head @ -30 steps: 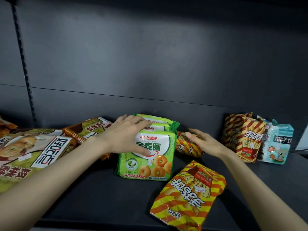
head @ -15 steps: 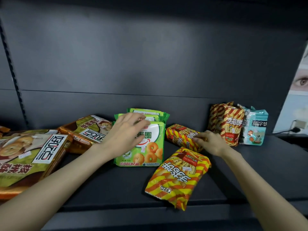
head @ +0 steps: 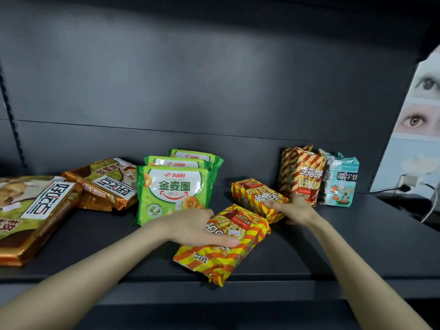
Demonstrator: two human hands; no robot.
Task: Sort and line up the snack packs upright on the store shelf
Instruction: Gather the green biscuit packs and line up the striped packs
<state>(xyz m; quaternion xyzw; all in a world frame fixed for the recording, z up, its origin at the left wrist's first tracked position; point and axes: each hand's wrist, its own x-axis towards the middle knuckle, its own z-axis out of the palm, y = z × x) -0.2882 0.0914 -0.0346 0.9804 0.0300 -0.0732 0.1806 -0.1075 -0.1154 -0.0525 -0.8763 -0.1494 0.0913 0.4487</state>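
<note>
Head view: our left hand (head: pixel 198 228) grips the near pack (head: pixel 221 263), lying flat, long axis slanting toward us; our right hand (head: pixel 297 210) clasps the far pack (head: pixel 252 194).

Shop, dark metal shelf (head: pixel 357 234), snack packs (head: pixel 173 186), slotted upright (head: pixel 10 129)

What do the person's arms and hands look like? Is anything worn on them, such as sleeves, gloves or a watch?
The left arm and right arm are bare up to the frame edge; no sleeve shows. The left hand and right hand have no gloves, and no watch, ring or bracelet shows.
</note>
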